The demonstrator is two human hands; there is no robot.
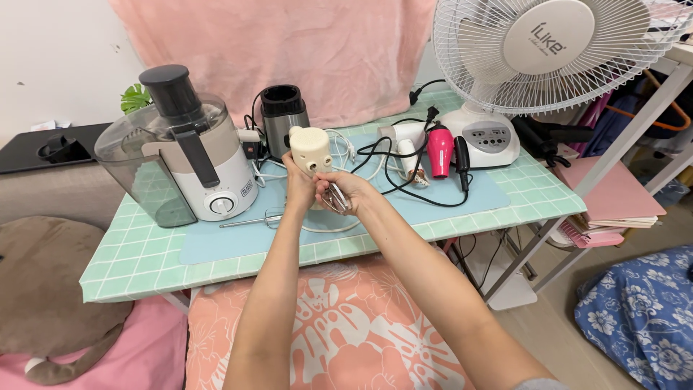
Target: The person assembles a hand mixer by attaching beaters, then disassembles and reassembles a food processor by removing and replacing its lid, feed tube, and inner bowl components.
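My left hand (299, 184) grips a cream hand mixer body (310, 148), held up over the table with its underside turned toward me. My right hand (346, 191) pinches a metal beater (335, 198), its shaft up against the mixer's underside. A second metal beater (253, 220) lies flat on the light blue mat (216, 242), left of my hands. The mixer's white cord (332, 227) loops on the mat below my hands.
A juicer (180, 148) stands at the left and a small blender base (283, 115) behind the mixer. A white and a pink hair dryer (439, 148) lie with black cables at centre right. A white fan (527, 50) stands at the right on the green checked table (130, 267).
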